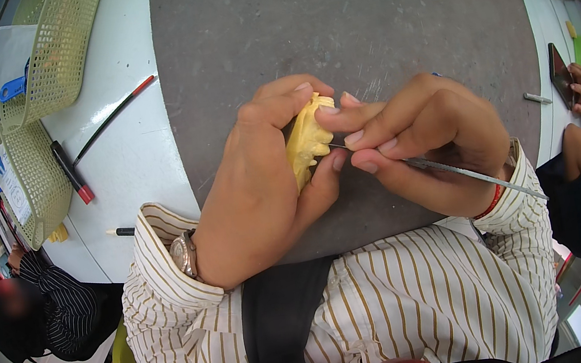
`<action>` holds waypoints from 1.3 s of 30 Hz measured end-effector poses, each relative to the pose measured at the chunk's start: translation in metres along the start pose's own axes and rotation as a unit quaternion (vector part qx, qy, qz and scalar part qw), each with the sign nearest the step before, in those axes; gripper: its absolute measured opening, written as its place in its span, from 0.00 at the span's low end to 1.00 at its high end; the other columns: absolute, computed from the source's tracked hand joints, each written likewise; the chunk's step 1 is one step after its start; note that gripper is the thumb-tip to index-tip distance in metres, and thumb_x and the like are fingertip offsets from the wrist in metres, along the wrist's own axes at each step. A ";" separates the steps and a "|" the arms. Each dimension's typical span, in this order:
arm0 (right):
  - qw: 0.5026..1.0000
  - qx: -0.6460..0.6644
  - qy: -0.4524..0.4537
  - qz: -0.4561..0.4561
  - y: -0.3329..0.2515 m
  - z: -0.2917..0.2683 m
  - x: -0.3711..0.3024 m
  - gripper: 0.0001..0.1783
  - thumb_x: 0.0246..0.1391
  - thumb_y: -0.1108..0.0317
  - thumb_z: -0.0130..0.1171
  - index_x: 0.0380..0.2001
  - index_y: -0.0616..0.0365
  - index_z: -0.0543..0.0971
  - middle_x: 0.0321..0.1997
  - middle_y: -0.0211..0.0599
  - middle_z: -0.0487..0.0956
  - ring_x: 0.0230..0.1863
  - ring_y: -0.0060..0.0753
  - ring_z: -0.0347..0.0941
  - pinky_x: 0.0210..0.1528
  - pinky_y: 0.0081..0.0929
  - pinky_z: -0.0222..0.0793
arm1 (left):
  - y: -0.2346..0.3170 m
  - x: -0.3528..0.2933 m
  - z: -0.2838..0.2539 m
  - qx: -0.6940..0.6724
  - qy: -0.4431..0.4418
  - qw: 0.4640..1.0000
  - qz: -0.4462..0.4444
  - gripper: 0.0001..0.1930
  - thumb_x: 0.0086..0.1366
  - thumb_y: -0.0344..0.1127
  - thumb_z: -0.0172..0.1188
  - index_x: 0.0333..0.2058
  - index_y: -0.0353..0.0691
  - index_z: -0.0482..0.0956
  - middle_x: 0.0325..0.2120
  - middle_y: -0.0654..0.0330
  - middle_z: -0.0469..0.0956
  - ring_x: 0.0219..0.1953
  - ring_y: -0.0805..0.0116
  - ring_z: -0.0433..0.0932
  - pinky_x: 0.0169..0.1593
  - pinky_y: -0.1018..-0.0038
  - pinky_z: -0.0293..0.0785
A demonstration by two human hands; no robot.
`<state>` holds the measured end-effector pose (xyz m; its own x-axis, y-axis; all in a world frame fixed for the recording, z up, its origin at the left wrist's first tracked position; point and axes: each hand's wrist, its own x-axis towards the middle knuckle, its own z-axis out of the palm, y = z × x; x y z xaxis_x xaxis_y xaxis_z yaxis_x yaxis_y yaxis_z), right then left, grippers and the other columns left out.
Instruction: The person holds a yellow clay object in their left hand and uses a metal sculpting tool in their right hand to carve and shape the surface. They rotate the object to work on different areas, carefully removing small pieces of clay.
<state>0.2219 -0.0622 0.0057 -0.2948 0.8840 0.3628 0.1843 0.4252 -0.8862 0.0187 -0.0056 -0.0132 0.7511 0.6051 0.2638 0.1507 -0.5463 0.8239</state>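
Observation:
My left hand [248, 168] is closed around a yellow plaster dental cast [309, 141], which is tilted so its row of teeth faces right. The palm and fingers hide the cast's left side. In my right hand [441, 128] is a slim metal dental hand tool [484, 176], pinched between thumb and fingers. Its thin tip meets the teeth or ends very close to them; I cannot tell which. The handle slants down past the right wrist. Some fingertips of the right hand lie against or just beside the upper edge of the cast.
Beneath my hands lies a grey mat [335, 21] on a white table [123, 49]. At left are two mesh baskets [64, 53], a black marker with a red end [73, 173] and a thin red-tipped brush [113, 118]. A small metal cylinder [536, 98] lies right. Other people sit on both sides.

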 end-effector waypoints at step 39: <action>0.999 -0.026 0.018 -0.031 0.004 0.003 0.001 0.15 0.46 0.90 0.59 0.32 0.61 0.68 0.36 0.44 0.76 0.50 0.52 0.76 0.57 0.42 0.71 | -0.001 0.000 0.000 0.014 0.001 1.000 0.005 0.25 0.62 0.24 0.55 0.54 0.36 0.52 0.51 0.43 0.65 0.51 0.58 0.71 0.55 0.67 0.67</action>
<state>0.2192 -0.0602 0.0019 -0.2735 0.8614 0.4280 0.2150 0.4885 -0.8457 0.0184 -0.0047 -0.0139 0.7512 0.6012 0.2724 0.1623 -0.5683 0.8066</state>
